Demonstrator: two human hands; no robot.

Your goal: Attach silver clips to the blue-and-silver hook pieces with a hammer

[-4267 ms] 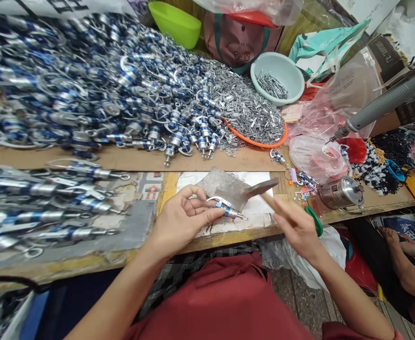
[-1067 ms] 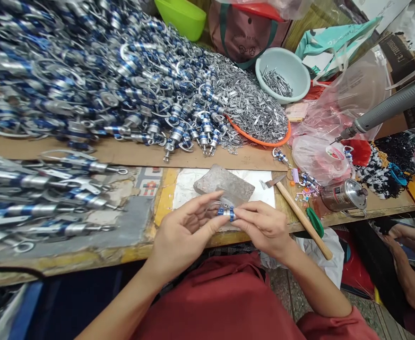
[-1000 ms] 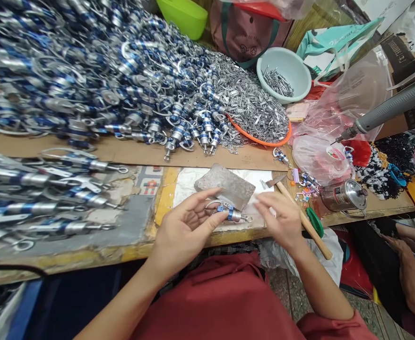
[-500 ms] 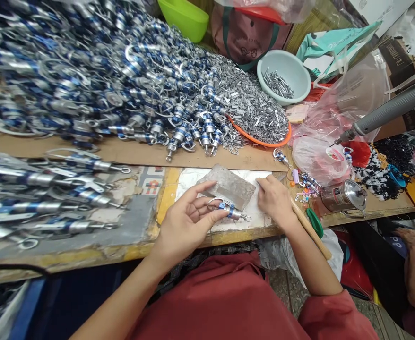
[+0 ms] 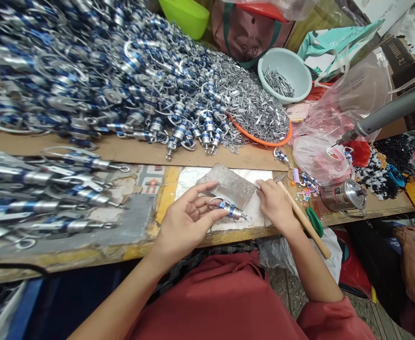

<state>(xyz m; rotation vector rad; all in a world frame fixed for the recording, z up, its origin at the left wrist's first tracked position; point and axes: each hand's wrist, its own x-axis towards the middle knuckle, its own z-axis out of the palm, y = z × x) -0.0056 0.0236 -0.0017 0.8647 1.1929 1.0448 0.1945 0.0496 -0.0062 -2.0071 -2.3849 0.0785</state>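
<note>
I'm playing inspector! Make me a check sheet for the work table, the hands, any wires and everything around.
Surface: worn bench, with a white sheet under a gray metal block.
Job's things: blue-and-silver trinket, held; hammer, its handle jutting past the bench's front edge.
Clutter: big pile of similar trinkets, heap of small metal parts, pale bowl with metal pins.
Grips: left hand pinches the trinket; right hand is beside the block, its contents hidden.
Cables: dark cord at lower left; where it leads is out of sight.
Surroundings: another person's hand at far right, gray tool above.
</note>
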